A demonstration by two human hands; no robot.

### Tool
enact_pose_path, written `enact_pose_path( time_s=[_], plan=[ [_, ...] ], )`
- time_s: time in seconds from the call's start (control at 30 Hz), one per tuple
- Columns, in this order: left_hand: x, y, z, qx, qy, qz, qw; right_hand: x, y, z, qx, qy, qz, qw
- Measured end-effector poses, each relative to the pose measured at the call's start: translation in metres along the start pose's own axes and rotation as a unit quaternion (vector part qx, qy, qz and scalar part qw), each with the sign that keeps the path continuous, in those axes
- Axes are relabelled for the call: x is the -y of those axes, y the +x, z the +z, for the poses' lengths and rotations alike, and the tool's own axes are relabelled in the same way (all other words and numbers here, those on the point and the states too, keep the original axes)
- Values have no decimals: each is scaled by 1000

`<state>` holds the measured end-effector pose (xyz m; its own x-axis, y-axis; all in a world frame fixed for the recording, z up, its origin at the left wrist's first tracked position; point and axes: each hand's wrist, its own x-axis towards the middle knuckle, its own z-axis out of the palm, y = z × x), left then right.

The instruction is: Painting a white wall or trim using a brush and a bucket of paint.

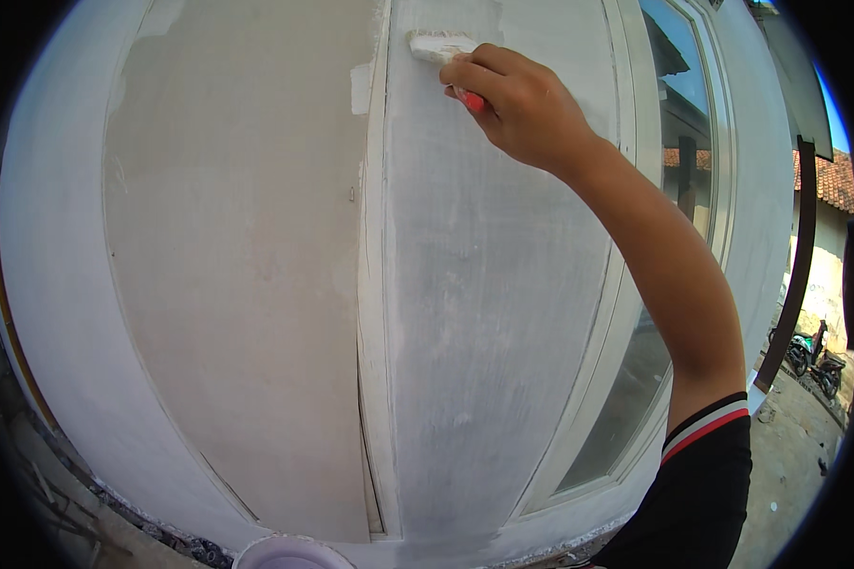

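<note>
My right hand [522, 100] is raised high and wrapped round a paintbrush [439, 47]. White paint coats the bristles, and the red end of the handle sticks out below my fingers. The bristles point left and meet the upper part of a wall strip [484, 275] that has streaky, uneven white and grey paint. Left of that strip stands a beige door panel [237, 256], with a pale frame post [375, 284] between them. At the bottom edge, only the rim and inside of a pale lilac bucket [292, 552] show. My left hand is out of view.
A tall white-framed window [626, 408] stands to the right of the strip. White wall [52, 284] lies beyond the door panel. At the far right are a dark post [795, 266], a parked motorbike [814, 360] and concrete ground [792, 455]. Debris [76, 517] lies at lower left.
</note>
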<state>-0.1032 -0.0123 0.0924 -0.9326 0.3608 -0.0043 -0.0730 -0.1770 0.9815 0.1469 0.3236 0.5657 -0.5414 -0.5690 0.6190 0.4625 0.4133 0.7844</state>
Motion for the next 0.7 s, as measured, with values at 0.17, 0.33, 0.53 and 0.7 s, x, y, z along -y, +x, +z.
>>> enact_pose_path(
  time_s=[0.17, 0.33, 0.53, 0.7],
  plan=[
    [2, 0, -2, -6, 79, -15, 997, 57, -60, -7, 10, 38, -75, 996],
    [4, 0, 6, 0, 71, -14, 997, 99, -90, -31, 55, 96, -88, 990],
    [13, 2, 3, -5, 54, -28, 998, 71, -38, -46, 94, 230, 173, 953],
    [30, 2, -6, 4, 49, -8, 999, 15, 46, -62, 236, 218, 336, 885]
  ],
)
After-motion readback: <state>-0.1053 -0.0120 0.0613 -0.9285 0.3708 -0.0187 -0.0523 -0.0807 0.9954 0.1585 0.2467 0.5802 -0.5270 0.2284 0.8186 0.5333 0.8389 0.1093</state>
